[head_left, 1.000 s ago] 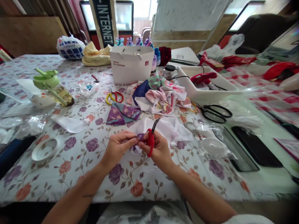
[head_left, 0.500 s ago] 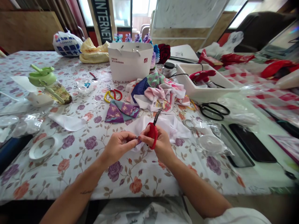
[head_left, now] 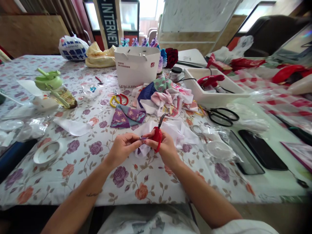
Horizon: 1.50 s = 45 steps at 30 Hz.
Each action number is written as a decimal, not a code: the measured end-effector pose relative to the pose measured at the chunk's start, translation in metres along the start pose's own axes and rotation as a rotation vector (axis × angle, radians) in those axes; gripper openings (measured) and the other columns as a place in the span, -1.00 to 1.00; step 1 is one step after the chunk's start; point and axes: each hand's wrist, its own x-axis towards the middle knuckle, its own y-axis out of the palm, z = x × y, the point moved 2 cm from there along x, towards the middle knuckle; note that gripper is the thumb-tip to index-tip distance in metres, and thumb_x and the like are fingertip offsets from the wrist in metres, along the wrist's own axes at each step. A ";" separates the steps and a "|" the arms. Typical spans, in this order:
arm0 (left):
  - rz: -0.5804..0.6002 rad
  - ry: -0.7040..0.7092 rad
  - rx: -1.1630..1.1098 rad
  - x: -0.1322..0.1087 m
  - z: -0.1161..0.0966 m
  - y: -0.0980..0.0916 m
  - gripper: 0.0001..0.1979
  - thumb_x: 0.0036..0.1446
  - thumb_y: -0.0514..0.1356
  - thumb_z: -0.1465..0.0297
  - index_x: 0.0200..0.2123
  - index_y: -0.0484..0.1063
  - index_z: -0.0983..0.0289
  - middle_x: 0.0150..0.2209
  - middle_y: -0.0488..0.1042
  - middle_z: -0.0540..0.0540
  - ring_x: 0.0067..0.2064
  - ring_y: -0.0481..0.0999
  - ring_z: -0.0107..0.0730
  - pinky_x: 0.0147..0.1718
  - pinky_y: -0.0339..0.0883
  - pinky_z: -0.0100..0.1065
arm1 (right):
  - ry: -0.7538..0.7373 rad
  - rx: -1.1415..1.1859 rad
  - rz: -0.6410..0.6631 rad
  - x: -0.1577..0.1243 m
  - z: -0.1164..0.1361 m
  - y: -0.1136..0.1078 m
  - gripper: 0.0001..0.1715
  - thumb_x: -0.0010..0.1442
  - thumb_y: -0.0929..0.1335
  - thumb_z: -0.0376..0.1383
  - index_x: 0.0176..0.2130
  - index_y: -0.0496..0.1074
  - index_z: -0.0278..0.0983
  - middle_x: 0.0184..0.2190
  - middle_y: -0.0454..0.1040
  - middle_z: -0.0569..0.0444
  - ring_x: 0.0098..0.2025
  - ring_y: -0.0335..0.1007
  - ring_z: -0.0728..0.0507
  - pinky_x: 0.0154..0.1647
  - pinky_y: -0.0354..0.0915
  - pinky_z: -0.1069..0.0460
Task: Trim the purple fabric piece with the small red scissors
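My left hand (head_left: 121, 148) is closed, pinching one side of a small piece of purple fabric (head_left: 144, 139). The thumb and finger of my right hand (head_left: 167, 150) grip the other side, so the hands nearly meet above the table. Tucked in my right palm are small red-handled scissors (head_left: 157, 139), their dark blades pointing up and away from me. White cloth (head_left: 186, 134) lies crumpled behind and under my hands. Just beyond sits a folded purple patterned cloth (head_left: 127, 117). The fabric's far edges are partly hidden by my fingers.
Fabric scraps (head_left: 168, 97) are heaped before a white paper bag (head_left: 137, 66). Red-and-yellow pliers (head_left: 119, 99) lie left of them, black scissors (head_left: 223, 117) right. A white tray (head_left: 219, 94), phone (head_left: 262, 149), tape roll (head_left: 47, 152) and green-lidded bottle (head_left: 56, 87) stand around.
My hands have shifted slightly left, and more of the purple fabric shows between my fingers. The scissors moved a little left with my right hand. The view has turned slightly left.
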 end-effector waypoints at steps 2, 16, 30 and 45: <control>0.025 0.025 0.066 0.001 0.002 0.002 -0.82 0.03 0.32 0.30 -0.41 0.54 0.33 -0.46 0.47 0.03 -0.41 0.39 -0.49 -0.43 0.26 -0.47 | -0.026 0.005 0.000 -0.001 0.000 0.001 -0.58 -0.21 0.59 -0.17 -0.43 0.39 -0.23 -0.47 0.51 0.13 -0.46 0.39 -0.07 -0.41 0.35 0.03; -0.509 1.059 0.857 -0.014 -0.009 -0.012 -0.79 0.03 0.29 0.61 -0.28 0.50 0.21 -0.36 0.56 0.06 -0.31 0.53 -0.36 -0.26 0.40 -0.31 | -0.101 0.008 -0.030 0.000 0.003 -0.005 -0.66 -0.11 0.56 -0.24 -0.47 0.36 -0.25 -0.53 0.50 0.15 -0.49 0.40 -0.03 -0.45 0.31 0.08; -0.421 1.070 0.796 -0.015 -0.006 -0.003 -0.75 0.04 0.27 0.62 -0.24 0.48 0.20 -0.37 0.55 0.05 -0.32 0.51 -0.37 -0.30 0.38 -0.31 | 0.131 0.116 0.130 -0.008 -0.003 0.007 -0.61 -0.14 0.57 -0.23 -0.45 0.33 -0.25 -0.55 0.45 0.20 -0.51 0.43 -0.03 -0.55 0.24 0.12; -0.799 0.377 -0.028 0.017 0.006 -0.046 -0.82 -0.03 0.34 0.33 -0.36 0.51 0.31 -0.45 0.52 -0.01 -0.40 0.50 -0.48 -0.35 0.38 -0.45 | -0.182 -0.490 -0.012 0.017 0.010 -0.024 -0.55 -0.15 0.54 -0.16 -0.32 0.31 -0.21 -0.27 0.50 0.03 -0.37 0.38 -0.12 -0.42 0.28 0.03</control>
